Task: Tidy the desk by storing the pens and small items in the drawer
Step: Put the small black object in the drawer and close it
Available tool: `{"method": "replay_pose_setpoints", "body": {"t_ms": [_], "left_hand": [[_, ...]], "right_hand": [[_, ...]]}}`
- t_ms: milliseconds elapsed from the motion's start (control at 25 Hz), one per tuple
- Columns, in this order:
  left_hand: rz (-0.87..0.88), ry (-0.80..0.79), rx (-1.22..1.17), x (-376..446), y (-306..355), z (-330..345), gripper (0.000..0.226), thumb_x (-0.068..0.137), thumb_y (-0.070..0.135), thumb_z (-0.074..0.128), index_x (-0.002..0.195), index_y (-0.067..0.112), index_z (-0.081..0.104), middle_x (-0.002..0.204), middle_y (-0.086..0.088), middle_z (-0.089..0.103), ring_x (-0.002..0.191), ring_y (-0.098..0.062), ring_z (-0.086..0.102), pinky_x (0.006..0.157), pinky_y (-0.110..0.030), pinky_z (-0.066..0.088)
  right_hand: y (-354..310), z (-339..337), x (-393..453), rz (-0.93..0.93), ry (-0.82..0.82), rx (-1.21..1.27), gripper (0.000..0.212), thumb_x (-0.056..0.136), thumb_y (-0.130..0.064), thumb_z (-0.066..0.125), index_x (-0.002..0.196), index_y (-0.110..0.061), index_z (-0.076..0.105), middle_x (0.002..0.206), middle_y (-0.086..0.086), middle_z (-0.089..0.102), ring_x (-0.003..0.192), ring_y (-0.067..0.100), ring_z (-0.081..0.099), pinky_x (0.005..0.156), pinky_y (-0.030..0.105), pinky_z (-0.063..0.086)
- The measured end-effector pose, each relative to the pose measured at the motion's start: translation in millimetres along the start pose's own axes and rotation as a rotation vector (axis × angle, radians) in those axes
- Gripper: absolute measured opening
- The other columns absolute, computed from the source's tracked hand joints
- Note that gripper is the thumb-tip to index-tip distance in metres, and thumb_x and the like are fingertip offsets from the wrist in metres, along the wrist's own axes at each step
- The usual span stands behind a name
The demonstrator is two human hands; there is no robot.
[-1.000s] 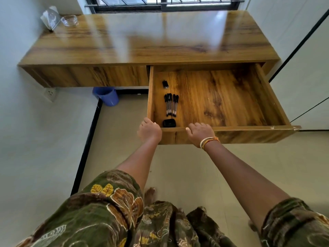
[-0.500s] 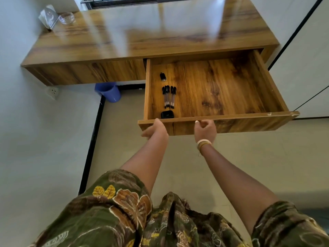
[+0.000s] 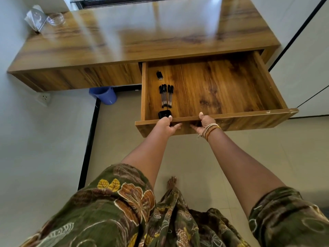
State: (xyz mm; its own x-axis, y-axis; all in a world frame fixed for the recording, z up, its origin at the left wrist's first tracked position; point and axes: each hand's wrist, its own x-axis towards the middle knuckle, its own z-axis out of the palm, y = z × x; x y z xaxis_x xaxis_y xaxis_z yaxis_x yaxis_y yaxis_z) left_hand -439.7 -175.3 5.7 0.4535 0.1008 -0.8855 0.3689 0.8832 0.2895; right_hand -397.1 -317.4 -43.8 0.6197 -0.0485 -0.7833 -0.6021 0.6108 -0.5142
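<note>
The wooden drawer (image 3: 231, 120) stands pulled out from under the desk top (image 3: 142, 38). Inside, along its left side, lie several black-capped pens (image 3: 166, 95), a small black item (image 3: 159, 75) behind them and a black case (image 3: 164, 114) at the front. My left hand (image 3: 167, 124) grips the drawer's front panel, thumb on the top edge and fingers under it. My right hand (image 3: 204, 123), with bangles on the wrist, holds the same panel a little to the right, thumb on top.
A glass bowl (image 3: 55, 19) and a clear plastic wrapper (image 3: 34, 19) sit on the desk's far left corner. A blue bin (image 3: 104, 95) stands on the floor under the desk. A wall socket (image 3: 44, 98) is at the left; white cabinet doors (image 3: 306, 65) flank the right.
My hands shifted from resting on the front edge to gripping the panel from below with thumbs on top. The view tilted; the drawer looks about as far out as before.
</note>
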Motion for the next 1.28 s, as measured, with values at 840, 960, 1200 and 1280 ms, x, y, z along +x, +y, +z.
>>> {"method": "replay_pose_setpoints", "body": {"t_ms": [840, 960, 1200, 1280], "left_hand": [[0.078, -0.043, 0.120, 137, 140, 171, 0.059, 0.089, -0.001, 0.061, 0.141, 0.006, 0.034, 0.148, -0.029, 0.023, 0.133, -0.055, 0.031, 0.087, -0.056, 0.053], [0.055, -0.125, 0.135, 141, 155, 183, 0.055, 0.090, -0.004, 0.059, 0.139, 0.001, 0.034, 0.150, -0.033, 0.018, 0.135, -0.055, 0.027, 0.093, -0.053, 0.051], [0.056, -0.195, 0.038, 140, 181, 211, 0.078, 0.091, 0.010, 0.063, 0.150, 0.007, 0.013, 0.155, -0.029, -0.011, 0.140, -0.057, 0.002, 0.110, -0.058, 0.032], [0.066, -0.173, 0.010, 144, 186, 225, 0.070, 0.094, 0.012, 0.058, 0.149, 0.004, 0.015, 0.156, -0.028, -0.012, 0.140, -0.056, -0.003, 0.111, -0.059, 0.028]], "right_hand": [[-102, 168, 138, -0.162, 0.068, -0.084, 0.048, 0.091, -0.014, 0.064, 0.131, 0.001, 0.044, 0.131, 0.019, 0.045, 0.124, 0.038, 0.046, 0.076, 0.047, 0.057], [-114, 180, 147, -0.153, 0.048, -0.040, 0.048, 0.088, -0.010, 0.067, 0.129, 0.001, 0.046, 0.133, 0.020, 0.045, 0.124, 0.039, 0.046, 0.066, 0.045, 0.057], [-149, 214, 146, -0.159, -0.003, 0.022, 0.069, 0.080, -0.016, 0.074, 0.138, -0.008, 0.039, 0.145, 0.013, 0.034, 0.132, 0.038, 0.036, 0.090, 0.054, 0.051], [-157, 227, 145, -0.162, 0.016, 0.007, 0.073, 0.080, -0.014, 0.075, 0.140, -0.008, 0.036, 0.146, 0.014, 0.032, 0.134, 0.039, 0.034, 0.095, 0.055, 0.049]]}}
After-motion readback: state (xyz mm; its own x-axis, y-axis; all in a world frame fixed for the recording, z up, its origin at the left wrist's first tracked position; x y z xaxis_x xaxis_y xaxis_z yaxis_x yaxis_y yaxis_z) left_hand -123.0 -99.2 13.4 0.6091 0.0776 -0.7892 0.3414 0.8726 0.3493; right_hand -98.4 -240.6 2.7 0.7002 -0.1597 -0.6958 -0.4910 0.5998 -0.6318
